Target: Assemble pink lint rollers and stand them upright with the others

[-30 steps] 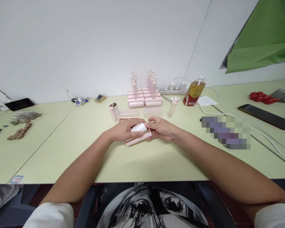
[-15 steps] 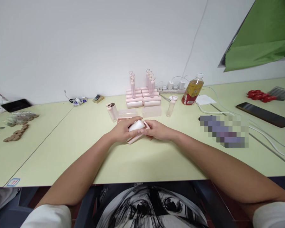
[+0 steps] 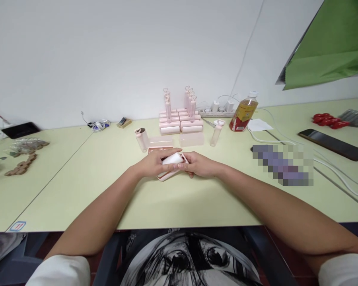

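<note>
Both hands meet over a white roll (image 3: pixel 172 158) set in a pink case, which looks like a lint roller and is tilted just above the table. My left hand (image 3: pixel 151 163) is wrapped round its left side, thumb across the front. My right hand (image 3: pixel 199 163) grips the right end, where a pink end piece (image 3: pixel 185 158) stands at an angle to the roll. Fingers hide part of the case. Just behind lie a reddish-brown and white flat piece (image 3: pixel 155 149), partly covered by my left hand, and two translucent pink covers (image 3: pixel 191 139).
Pink cases with white rolls (image 3: pixel 170 130) are stacked by the wall, with several clear pink tubes with heart-shaped loops (image 3: pixel 192 110) on top. Similar tubes stand left (image 3: pixel 142 140) and right (image 3: pixel 216 133). A drink bottle (image 3: pixel 244 112), power strip (image 3: pixel 216 113) and phone (image 3: pixel 332 143) are rightward.
The roller has turned slightly in my hands, and the pink end piece at the right shows a little more. Both hands keep their hold. The view has shifted slightly.
</note>
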Demonstrator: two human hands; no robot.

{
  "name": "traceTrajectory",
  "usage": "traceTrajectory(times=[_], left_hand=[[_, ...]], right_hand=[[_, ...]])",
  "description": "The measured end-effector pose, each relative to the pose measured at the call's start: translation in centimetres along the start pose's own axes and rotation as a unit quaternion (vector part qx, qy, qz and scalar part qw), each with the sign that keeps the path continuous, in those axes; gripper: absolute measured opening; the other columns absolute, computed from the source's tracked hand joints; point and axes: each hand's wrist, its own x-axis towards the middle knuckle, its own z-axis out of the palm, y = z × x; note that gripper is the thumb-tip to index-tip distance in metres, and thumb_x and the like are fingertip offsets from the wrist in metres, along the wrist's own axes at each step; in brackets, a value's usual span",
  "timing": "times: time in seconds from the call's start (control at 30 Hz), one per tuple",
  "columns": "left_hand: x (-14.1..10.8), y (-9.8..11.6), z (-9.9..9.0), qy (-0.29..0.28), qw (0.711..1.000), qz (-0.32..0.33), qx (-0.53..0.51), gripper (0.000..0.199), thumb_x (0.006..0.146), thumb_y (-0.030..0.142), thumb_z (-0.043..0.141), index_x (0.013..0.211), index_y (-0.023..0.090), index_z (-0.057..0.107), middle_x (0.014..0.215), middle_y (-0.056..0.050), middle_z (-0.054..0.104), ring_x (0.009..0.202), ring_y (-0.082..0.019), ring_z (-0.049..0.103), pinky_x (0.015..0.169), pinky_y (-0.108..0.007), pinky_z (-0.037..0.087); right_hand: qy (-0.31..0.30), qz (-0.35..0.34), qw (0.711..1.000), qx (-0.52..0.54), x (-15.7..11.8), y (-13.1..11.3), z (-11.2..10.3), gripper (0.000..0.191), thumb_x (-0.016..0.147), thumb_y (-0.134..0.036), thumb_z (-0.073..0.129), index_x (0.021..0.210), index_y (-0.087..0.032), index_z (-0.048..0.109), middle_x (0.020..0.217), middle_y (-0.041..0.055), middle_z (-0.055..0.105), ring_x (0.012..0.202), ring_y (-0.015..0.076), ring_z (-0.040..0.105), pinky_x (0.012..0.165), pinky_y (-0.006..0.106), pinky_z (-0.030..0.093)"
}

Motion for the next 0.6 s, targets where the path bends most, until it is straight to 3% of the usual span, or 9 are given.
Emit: traceTrajectory(times=[0.27, 0.37, 0.47, 0.53, 0.6], left_hand=[[0.1, 0.6, -0.1, -0.013, 1.0, 0.019, 0.006, 0.062, 0.089, 0.054, 0.057, 0.141, 0.022, 0.053, 0.132, -0.008, 0.064, 0.115, -0.025, 0.061, 0.096, -0.032, 0.047], [0.1, 0.6, 0.2, -0.001, 1.0, -0.001, 0.016, 0.063, 0.089, 0.055, 0.055, 0.143, 0.022, 0.049, 0.136, -0.008, 0.061, 0.116, -0.026, 0.06, 0.095, -0.032, 0.047], [0.0, 0.4, 0.6, 0.027, 0.999, -0.024, 0.015, 0.065, 0.09, 0.055, 0.052, 0.146, 0.023, 0.043, 0.141, -0.009, 0.056, 0.116, -0.027, 0.059, 0.095, -0.034, 0.046], [0.0, 0.1, 0.8, 0.054, 0.998, -0.035, -0.001, 0.067, 0.091, 0.053, 0.051, 0.148, 0.021, 0.038, 0.141, -0.01, 0.054, 0.116, -0.027, 0.058, 0.096, -0.035, 0.045], [0.1, -0.1, 1.0, 0.077, 0.995, -0.05, -0.035, 0.067, 0.092, 0.053, 0.048, 0.148, 0.02, 0.034, 0.134, -0.011, 0.058, 0.11, -0.026, 0.059, 0.092, -0.034, 0.045]], right_hand=[[-0.004, 0.022, 1.0, -0.009, 0.0, 0.1, -0.3, 0.045, 0.082, -0.06, 0.065, 0.09, -0.017, 0.056, 0.062, -0.006, 0.044, 0.052, 0.0093, 0.043, 0.05, 0.024, 0.043], [0.037, 0.002, 0.998, -0.049, 0.1, 0.4, -0.8, 0.046, 0.079, -0.058, 0.067, 0.094, -0.015, 0.061, 0.065, -0.0045, 0.048, 0.055, 0.01, 0.044, 0.051, 0.024, 0.039], [0.216, -0.066, 0.966, -0.126, -0.1, 0.2, -1.7, 0.036, 0.081, -0.051, 0.066, 0.089, -0.016, 0.064, 0.062, -0.0043, 0.048, 0.057, 0.0111, 0.042, 0.053, 0.024, 0.035], [0.38, -0.115, 0.903, -0.165, -0.4, -0.2, -2.7, 0.026, 0.083, -0.043, 0.063, 0.081, -0.018, 0.062, 0.06, -0.004, 0.047, 0.056, 0.0115, 0.041, 0.053, 0.025, 0.034], [0.511, -0.16, 0.821, -0.196, -0.8, -0.5, -4.2, 0.018, 0.083, -0.036, 0.061, 0.08, -0.019, 0.059, 0.064, -0.0029, 0.049, 0.057, 0.0123, 0.043, 0.054, 0.027, 0.036]])
